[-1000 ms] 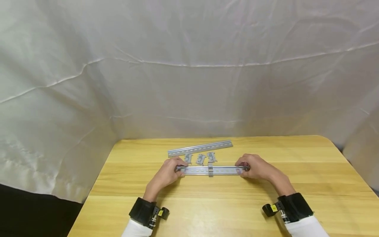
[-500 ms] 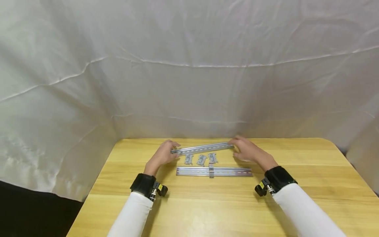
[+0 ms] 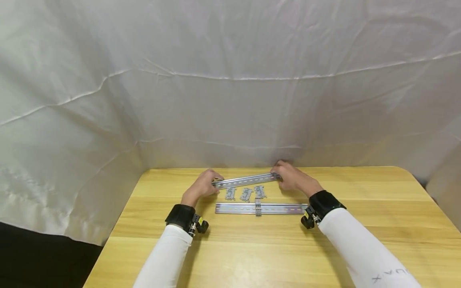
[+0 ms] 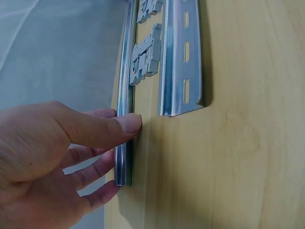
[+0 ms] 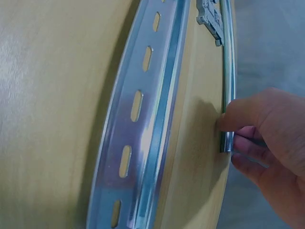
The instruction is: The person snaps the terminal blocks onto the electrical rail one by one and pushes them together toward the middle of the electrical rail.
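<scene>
Far rail: being spanned between both hands; its long axis is being run from left hand to right hand, the right end being angled farther away; neither hand is being set nearer; whether it is being lifted cannot be told
Left hand: being closed in a pinch on the left end, thumb nearside, fingers behind
Right hand: being closed likewise on the right end
Near rail: being left nearside of both hands; three grey modules are being seen between the rails
Tabletop: being backed by pale cloth beyond the hands
</scene>
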Tool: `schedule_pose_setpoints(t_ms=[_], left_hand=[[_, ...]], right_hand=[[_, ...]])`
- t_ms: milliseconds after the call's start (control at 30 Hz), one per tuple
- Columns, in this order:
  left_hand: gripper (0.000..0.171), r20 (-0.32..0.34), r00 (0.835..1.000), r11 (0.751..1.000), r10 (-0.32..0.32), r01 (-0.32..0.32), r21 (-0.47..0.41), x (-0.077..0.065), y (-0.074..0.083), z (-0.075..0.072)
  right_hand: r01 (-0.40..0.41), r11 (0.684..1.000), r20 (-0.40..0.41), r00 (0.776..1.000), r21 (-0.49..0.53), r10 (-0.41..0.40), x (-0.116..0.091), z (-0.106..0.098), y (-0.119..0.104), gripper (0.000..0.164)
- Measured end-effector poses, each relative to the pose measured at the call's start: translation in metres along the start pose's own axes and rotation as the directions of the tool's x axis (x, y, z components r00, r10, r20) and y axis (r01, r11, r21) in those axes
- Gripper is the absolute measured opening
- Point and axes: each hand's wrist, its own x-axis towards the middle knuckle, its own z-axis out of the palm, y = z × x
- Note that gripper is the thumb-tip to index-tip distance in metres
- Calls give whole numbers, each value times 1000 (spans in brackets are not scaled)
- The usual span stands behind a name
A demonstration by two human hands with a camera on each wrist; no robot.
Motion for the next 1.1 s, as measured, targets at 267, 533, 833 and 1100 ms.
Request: schedule_pose_setpoints(t_ms=[267,533,833,1100], left_hand=[[37,1,1000,1000,-27,27,-4,-4,0,2],[39,8,1000,1000,-12,12,14,-8,-6,-5],[38,-16,983,976,183,-180,120,-26,23,-23],[38,-36,941,937,337,-332,107,-64,54,-22]], right_hand=[[62,991,-56,996,-115,-69,8,10,-4,24],[60,988,-93,993,-139,-74,13,4,-15,31],[58,996,-92,994,-75,-64,-31,-38,-35,40],[142,984,-180,971,-106,-160,-93,-50,-51,38]])
